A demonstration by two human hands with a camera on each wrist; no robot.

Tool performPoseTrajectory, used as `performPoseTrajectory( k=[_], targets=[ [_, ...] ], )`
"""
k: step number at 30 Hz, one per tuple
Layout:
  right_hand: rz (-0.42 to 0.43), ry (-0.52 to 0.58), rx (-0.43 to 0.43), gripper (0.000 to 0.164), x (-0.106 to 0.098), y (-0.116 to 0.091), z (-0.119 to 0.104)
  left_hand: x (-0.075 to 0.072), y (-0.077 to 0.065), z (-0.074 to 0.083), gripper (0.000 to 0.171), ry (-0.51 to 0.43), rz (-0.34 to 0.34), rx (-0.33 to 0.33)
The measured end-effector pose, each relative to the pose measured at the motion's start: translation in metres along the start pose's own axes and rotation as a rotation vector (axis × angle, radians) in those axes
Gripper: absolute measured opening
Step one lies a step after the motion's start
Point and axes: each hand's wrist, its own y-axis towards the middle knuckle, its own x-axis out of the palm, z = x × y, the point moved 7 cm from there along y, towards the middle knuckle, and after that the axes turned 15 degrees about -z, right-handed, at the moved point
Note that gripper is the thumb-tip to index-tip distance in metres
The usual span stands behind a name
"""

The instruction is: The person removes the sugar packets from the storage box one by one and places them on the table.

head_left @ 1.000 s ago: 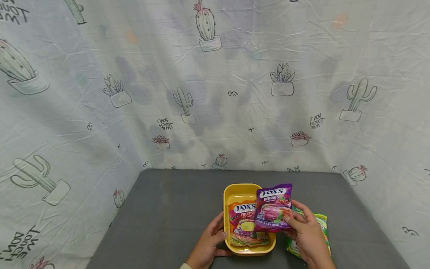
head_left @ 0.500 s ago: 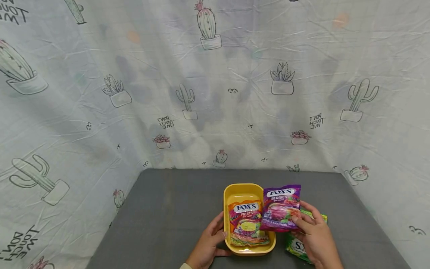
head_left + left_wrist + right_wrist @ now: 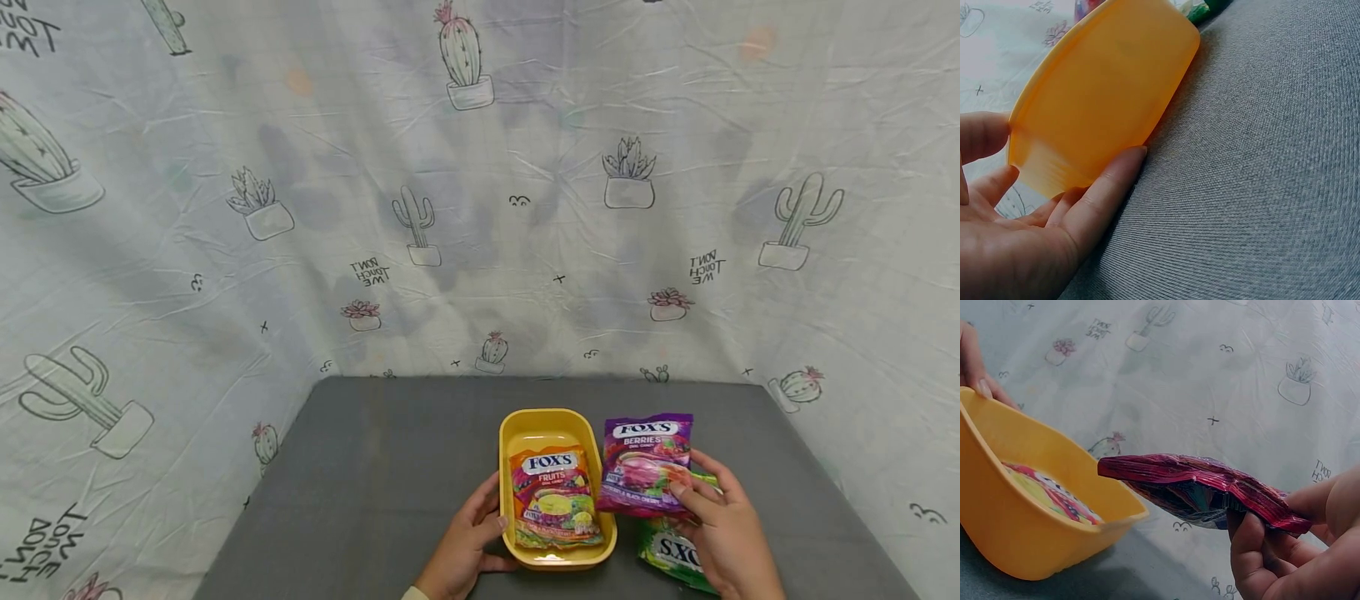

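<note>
A yellow plastic container (image 3: 607, 533) stands on the grey table, and an orange candy bag (image 3: 553, 500) marked Fox's Fruits lies inside it. My left hand (image 3: 472, 533) holds the container's left side, a fingertip over the rim and other fingers along the outer wall (image 3: 1104, 94). Just right of the container, my right hand (image 3: 716, 517) pinches a purple candy bag (image 3: 647, 462) marked Fox's Berries by its right side. In the right wrist view this bag (image 3: 1197, 487) is raised beside the container, its crimped edge showing. A green candy bag (image 3: 667, 552) lies under the right hand, partly hidden by it.
The grey table (image 3: 375, 483) stretches away to the left and behind the container. A pale cloth (image 3: 555, 250) printed with cacti hangs at the back and on both sides of the table.
My right hand has moved right with the purple candy bag, from over the container's right edge to beside it. The orange bag is now fully uncovered. My left hand has stayed in place.
</note>
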Motion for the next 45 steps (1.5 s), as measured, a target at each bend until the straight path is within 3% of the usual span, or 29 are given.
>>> performPoseTrajectory(
  k=[25,45],
  targets=[
    [0.020,0.062,-0.011,0.059,-0.023,-0.007,0.002,-0.001,0.000,0.001,0.066,0.007,0.010,-0.009],
    [0.026,0.077,0.110,0.058,-0.044,-0.015,0.024,0.001,-0.001,0.002,0.066,0.004,0.011,-0.013]
  ],
)
